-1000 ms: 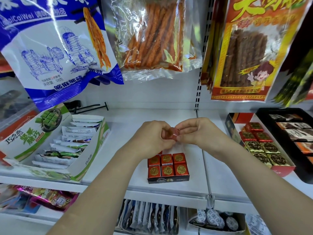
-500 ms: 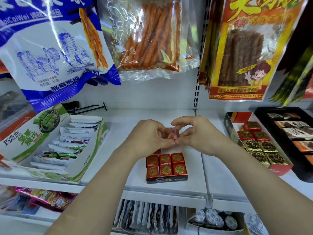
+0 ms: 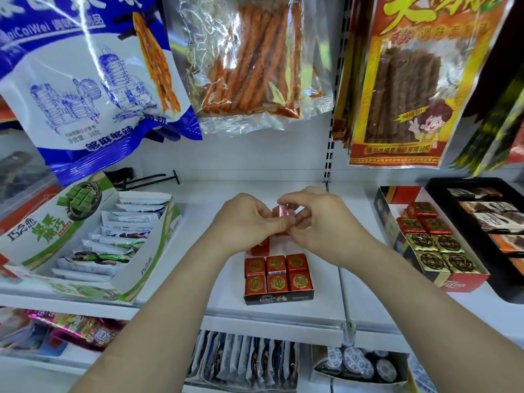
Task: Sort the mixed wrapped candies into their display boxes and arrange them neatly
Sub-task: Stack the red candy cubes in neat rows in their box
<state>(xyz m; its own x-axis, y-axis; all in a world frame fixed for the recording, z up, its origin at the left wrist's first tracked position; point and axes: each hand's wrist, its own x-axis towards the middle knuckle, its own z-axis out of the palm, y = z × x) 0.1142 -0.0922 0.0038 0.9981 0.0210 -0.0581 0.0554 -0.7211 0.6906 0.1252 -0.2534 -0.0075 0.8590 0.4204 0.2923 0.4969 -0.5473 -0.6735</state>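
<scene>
My left hand and my right hand meet over the middle of the white shelf and together pinch a red foil-wrapped candy, whose pinkish underside faces me. Below them stands a small dark display box with several red square candies bearing gold medallions. One loose red candy lies tilted at the box's back left. At the right, a red and black display box holds red candies behind and gold ones in front.
A green and white carton of wrapped bars stands at the left. A black tray of chocolates sits at the far right. Large snack bags hang overhead, and an empty black hook sticks out at the back left. Lower shelves hold more packets.
Both hands have turned the red candy between their fingers, so its pale pink side now shows. They stayed over the small box.
</scene>
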